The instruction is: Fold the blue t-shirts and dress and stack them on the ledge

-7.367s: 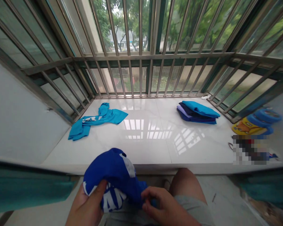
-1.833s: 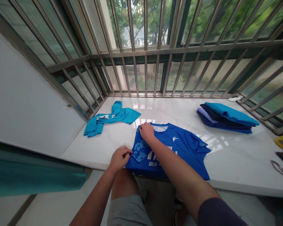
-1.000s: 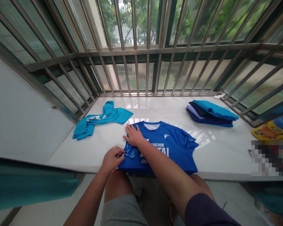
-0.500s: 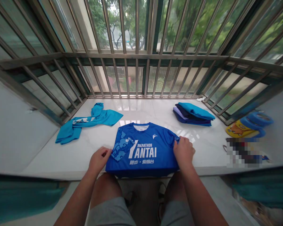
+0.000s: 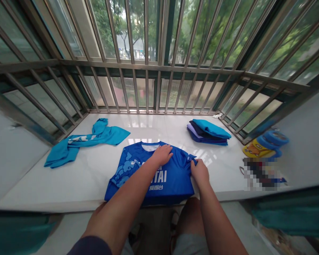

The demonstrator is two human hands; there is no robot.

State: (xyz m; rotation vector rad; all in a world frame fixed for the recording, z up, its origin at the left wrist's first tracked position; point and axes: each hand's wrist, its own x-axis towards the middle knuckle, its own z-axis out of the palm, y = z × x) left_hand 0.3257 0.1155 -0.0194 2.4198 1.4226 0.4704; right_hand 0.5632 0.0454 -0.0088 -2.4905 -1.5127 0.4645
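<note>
A blue T-shirt (image 5: 133, 166) with white lettering lies spread on the white sill, its collar toward the window and its lower part hanging over the front edge. My left hand (image 5: 162, 154) reaches across the chest and rests on the cloth below the collar, fingers stretched out and covering part of the print. At the shirt's right side, my right hand (image 5: 200, 171) pinches the sleeve, whose end sticks up a little between thumb and fingers.
A crumpled turquoise garment (image 5: 87, 140) lies on the left of the white sill (image 5: 90, 182). Back right sits a stack of folded clothes (image 5: 208, 131). A yellow and blue bottle (image 5: 263, 146) and a blurred-out item (image 5: 263, 173) are at far right. Metal bars (image 5: 159, 90) line the window.
My left hand has let go of the shirt's left sleeve and moved right across the chest. The right hand still grips the right sleeve. The view has shifted slightly.
</note>
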